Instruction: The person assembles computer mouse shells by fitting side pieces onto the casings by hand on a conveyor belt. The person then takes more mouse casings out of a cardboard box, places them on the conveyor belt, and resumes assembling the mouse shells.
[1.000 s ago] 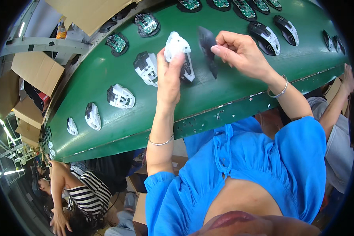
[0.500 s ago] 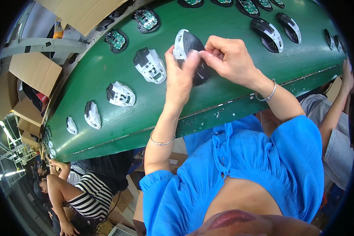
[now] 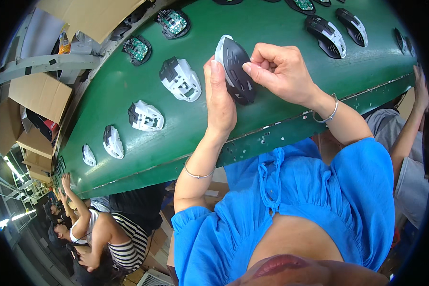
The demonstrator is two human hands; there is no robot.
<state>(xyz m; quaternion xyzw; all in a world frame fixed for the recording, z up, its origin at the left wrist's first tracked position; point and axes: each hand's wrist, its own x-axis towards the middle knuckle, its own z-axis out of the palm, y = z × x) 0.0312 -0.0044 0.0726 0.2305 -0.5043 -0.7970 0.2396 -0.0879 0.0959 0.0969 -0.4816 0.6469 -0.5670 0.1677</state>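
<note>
Above the green work surface [image 3: 267,119], my left hand [image 3: 220,102] grips a computer mouse top shell [image 3: 234,66] by its left side, thumb along the edge. The shell is dark on its face with a white rim, and stands tilted lengthwise. At its right edge is my right hand [image 3: 286,76], fingers curled and thumb against the forefinger in a pinch; the thumb tip lies close to or on the shell. Anything tiny inside that pinch is hidden. Nearest on the left lies a white shell with black parts [image 3: 182,81].
Several similar white shells [image 3: 146,116] lie in a row toward the left. Black mouse bases with green circuit boards [image 3: 173,23] sit along the far side; black-and-white shells [image 3: 326,37] lie at right. Cardboard boxes [image 3: 40,97] stand at far left. Co-workers [image 3: 119,238] are at both sides.
My left thumb has moved off the shell's middle to its left edge, and more of the dark face shows. My right hand stays pinched beside it. Co-workers at left have raised their arms.
</note>
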